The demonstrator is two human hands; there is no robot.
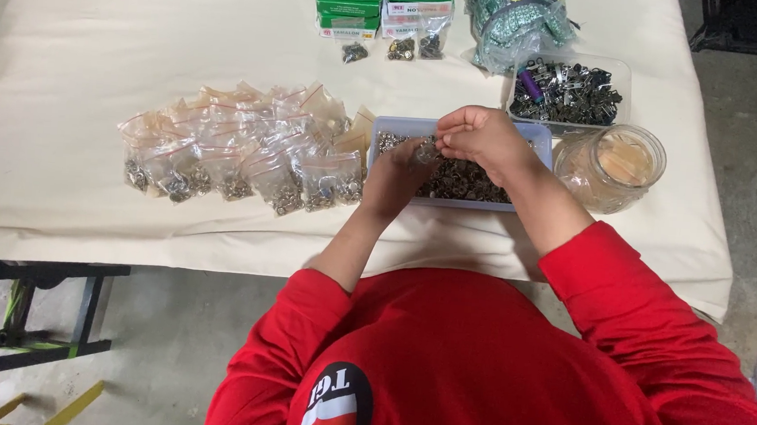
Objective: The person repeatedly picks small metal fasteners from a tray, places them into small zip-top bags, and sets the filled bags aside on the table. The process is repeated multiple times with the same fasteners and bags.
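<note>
Head view: a person in a red long-sleeved top leans over a surface [96, 60] covered with a cream cloth. Both hands meet above a shallow pale-blue tray [539, 135] filled with small metal parts [469, 182]. The left hand [396, 183] is cupped over the near left part of the tray, its grip closed on a small clear bag [425, 152] held between the 2 hands. The right hand [483, 135] hovers just above, its fingertips pinched together at the mouth of that bag; whether it has a metal part in its pinch cannot be told.

Left of the tray lies a spread of filled clear bags [240, 158], each with a clump of metal parts at its lower end, overlapping one another in rough rows. Right of the tray, just beside it, stands a clear glass jar [613, 167] with something pale inside. Behind the tray sits a clear plastic box [569, 93] of dark metal clips, and behind that a bag of teal pieces [516, 18]. At the far edge are green and white cartons [380, 0], with 3 small packets [399, 47] in front of them.
</note>
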